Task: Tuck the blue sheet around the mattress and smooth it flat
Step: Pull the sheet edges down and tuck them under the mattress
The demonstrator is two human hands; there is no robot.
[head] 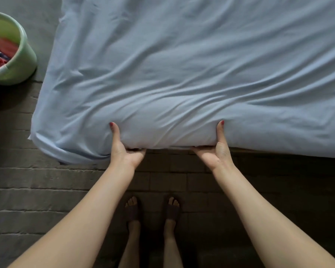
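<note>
Below, both hands [124, 151] [215, 153] gripping blue sheet [182, 74] edge, green bucket [17, 64] at left, brick floor [46, 190]

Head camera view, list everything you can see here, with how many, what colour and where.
Pale blue cotton sheet: one, light blue, wrinkled, draped over the mattress, filling the upper frame.
Light green plastic bucket: one, green, on the floor at left beside the bed.
Crumpled clothes: several, red, pink and dark blue, inside the bucket.
Grey brick floor: one, grey, below the bed.
Dark slippers: two, dark, on the feet, bottom centre.
Left hand: one, gripping the sheet's near edge, thumb on top.
Right hand: one, gripping likewise.
</note>
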